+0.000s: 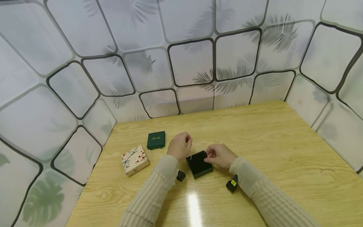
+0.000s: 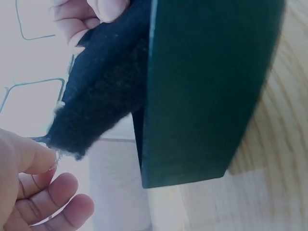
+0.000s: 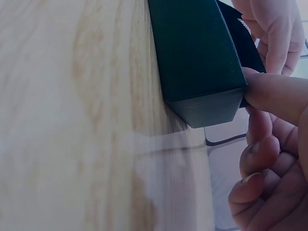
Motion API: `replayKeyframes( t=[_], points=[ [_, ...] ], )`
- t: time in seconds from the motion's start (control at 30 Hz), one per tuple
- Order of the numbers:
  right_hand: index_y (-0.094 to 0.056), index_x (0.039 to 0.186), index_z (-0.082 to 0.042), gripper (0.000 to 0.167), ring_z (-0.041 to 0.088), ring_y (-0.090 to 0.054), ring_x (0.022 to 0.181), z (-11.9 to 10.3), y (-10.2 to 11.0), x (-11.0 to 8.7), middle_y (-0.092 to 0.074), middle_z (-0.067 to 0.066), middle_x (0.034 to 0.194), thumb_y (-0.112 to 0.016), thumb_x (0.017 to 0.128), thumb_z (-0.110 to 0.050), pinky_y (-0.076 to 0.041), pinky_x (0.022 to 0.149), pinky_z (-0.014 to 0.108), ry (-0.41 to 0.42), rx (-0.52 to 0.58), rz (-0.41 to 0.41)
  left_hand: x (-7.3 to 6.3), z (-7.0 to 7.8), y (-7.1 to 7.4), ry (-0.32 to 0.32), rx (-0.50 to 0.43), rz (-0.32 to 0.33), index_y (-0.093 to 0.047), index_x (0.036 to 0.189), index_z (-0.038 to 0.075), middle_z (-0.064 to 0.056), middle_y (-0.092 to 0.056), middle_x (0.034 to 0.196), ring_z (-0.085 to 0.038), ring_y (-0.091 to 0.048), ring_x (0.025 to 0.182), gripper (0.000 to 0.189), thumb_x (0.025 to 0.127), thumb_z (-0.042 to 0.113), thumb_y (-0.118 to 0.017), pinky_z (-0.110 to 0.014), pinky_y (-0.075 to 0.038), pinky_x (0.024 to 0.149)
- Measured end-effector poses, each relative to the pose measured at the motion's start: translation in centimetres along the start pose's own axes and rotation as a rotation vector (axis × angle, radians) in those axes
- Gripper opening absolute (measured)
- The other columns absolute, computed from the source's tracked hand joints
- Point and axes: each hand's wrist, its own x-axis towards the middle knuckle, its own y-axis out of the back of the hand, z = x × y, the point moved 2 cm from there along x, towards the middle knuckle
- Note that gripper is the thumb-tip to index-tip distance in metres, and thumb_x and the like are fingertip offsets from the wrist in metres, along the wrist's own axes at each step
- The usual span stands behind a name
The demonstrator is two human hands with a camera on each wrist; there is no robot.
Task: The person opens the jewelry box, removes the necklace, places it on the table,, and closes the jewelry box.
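A fine chain (image 3: 244, 25) seems pinched by the fingers of the left hand (image 1: 179, 147) at the edge of the black insert (image 2: 106, 86), which is tilted partly out of the open green box (image 1: 202, 172); the insert is grasped by the fingers of the right hand (image 1: 221, 155). The chain is apparently being arranged; steady tension, then level seating, is called for. Counted on the desk (image 1: 269, 142), leftmost first: one patterned box (image 1: 135, 160), one green lid (image 1: 156, 140), one open box, one insert.

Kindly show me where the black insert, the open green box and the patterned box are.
Black insert (image 2: 98, 94): left wrist view, fuzzy surface.
Open green box (image 3: 198, 53): right wrist view, outer wall.
Patterned box (image 1: 134, 157): head view, top face.
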Motion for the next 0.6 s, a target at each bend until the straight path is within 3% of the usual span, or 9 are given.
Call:
replayKeyframes(
  t=[0.4, 0.6],
  points=[
    [-0.060, 0.083, -0.014, 0.018, 0.010, -0.050, 0.061, -0.23, 0.00, -0.08, -0.056, -0.005, 0.072, -0.075, 0.086, -0.024, -0.045, 0.057, 0.025, -0.013, 0.008, -0.004, -0.16, -0.56, -0.08, 0.022, 0.007, 0.007, -0.063, 0.090, 0.014, 0.004, -0.055, 0.076, -0.012, -0.048, 0.065, 0.012, 0.098, 0.020, -0.057, -0.027, -0.043, 0.059],
    [-0.060, 0.083, -0.015, 0.018, 0.010, -0.050, 0.061, -0.16, 0.04, -0.05, -0.056, -0.005, 0.072, -0.076, 0.085, -0.024, -0.045, 0.058, 0.025, -0.009, 0.009, 0.006, -0.71, -0.34, 0.63, -0.012, -0.048, 0.046, -0.064, 0.089, 0.012, 0.003, -0.057, 0.078, -0.012, -0.049, 0.066, 0.010, 0.096, 0.016, -0.059, -0.027, -0.045, 0.060]
  ],
)
